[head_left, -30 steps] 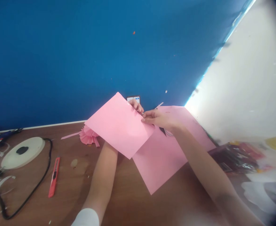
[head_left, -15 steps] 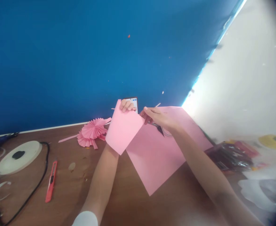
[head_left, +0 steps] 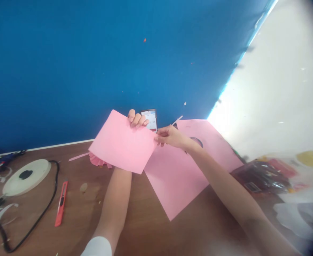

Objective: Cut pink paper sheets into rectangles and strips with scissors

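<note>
Above the brown table I hold a pink paper sheet [head_left: 123,144] with both hands. My left hand [head_left: 137,119] grips its top edge, fingers curled over it. At the sheet's right corner my right hand [head_left: 169,137] pinches the paper. A larger pink sheet [head_left: 183,170] lies flat on the table below, with a dark round shape, partly hidden by my right wrist, on its far part. A phone [head_left: 151,119] with a lit screen leans on the blue wall behind my left hand. A pink pleated paper fan [head_left: 99,161] peeks out under the held sheet.
A red utility knife [head_left: 61,203] lies at the left. Further left a white round disc [head_left: 25,175] sits beside a black cable [head_left: 43,209]. Dark packets and yellow items [head_left: 265,176] crowd the right side. A blue wall [head_left: 92,64] closes off the far edge.
The held pink sheet, seen narrow half a second ago, has turned broad again and now covers most of the paper fan. My right hand shifted to its right corner.
</note>
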`<state>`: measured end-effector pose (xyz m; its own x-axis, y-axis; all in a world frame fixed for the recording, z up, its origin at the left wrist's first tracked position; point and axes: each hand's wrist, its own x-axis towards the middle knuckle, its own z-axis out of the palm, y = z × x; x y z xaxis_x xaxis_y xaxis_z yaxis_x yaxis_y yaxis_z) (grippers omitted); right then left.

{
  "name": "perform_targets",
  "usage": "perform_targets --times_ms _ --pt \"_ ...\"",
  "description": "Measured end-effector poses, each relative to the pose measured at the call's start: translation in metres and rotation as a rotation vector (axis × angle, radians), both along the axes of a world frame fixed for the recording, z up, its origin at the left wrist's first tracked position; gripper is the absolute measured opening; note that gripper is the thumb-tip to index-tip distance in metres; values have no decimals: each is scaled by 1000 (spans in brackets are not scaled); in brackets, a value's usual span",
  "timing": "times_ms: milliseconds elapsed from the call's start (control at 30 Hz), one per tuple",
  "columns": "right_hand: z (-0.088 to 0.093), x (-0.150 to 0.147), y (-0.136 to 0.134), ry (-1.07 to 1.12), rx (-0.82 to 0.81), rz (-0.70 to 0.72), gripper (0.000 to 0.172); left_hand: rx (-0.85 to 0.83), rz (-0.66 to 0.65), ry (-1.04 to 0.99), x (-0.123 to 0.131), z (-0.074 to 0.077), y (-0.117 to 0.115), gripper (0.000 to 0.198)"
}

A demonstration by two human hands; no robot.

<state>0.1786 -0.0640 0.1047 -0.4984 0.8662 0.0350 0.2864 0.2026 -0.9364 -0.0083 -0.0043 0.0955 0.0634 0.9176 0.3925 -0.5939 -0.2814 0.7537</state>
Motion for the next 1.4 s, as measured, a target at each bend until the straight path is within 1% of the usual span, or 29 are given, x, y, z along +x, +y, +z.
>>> perform_targets --times_ms 133,200,300,367,467,567,633,700,767,800,867,900,967,1000,1067,1133,1167,1233,1267,1300,1400 --pt "2 -1 -1 13 4 95 26 27 50 -61 -3 3 1 37" --pt "3 -2 -2 16 -3 97 26 43 82 -88 0 6 -1 39" --pt "4 -2 -2 21 -30 52 26 7 107 -38 9 8 -7 42" --pt "4 -4 -2 38 -73 4 25 -46 79 40 17 7 -11 44" --pt "3 -6 -2 87 -129 -56 24 -90 38 129 29 1 -15 46" --pt "1 -5 0 119 -112 -53 28 -29 -20 111 31 -6 -14 47" --pt "2 -1 1 140 -67 -31 32 39 -38 76 26 -7 -11 46" --pt "5 8 4 130 -15 -49 35 86 -30 77 19 -7 -8 44" --pt "8 19 7 3 31 -126 33 105 10 53 14 -5 -7 44" --pt "8 24 9 -119 66 -177 31 101 32 24 13 -5 -7 45" --pt "6 35 14 -462 140 -254 21 73 42 -54 14 -3 -9 46" --pt "3 39 16 -625 160 -273 17 52 26 -94 16 -2 -11 45" --pt "-5 44 21 -897 142 -284 12 13 -31 -176 21 -1 -14 42" --pt "-10 45 23 -1030 104 -314 12 -2 -59 -217 24 -2 -15 41" --pt "-20 46 28 -1200 16 -292 18 -27 -102 -290 29 -5 -16 40" --pt "-28 46 33 -1269 -15 -263 27 -51 -131 -344 34 -14 -16 41" --pt "-31 46 34 -1283 -13 -266 31 -67 -133 -366 38 -22 -16 41" --pt "-35 47 36 -1306 -6 -274 36 -136 -156 -391 45 -43 -16 43" --pt "-35 47 35 -1313 0 -270 37 -213 -209 -368 50 -55 -17 44" --pt "-34 47 35 -1320 3 -261 38 -281 -225 -357 54 -68 -18 45" --pt "-30 49 32 -1334 -5 -228 42 -350 -262 -316 65 -101 -19 51"
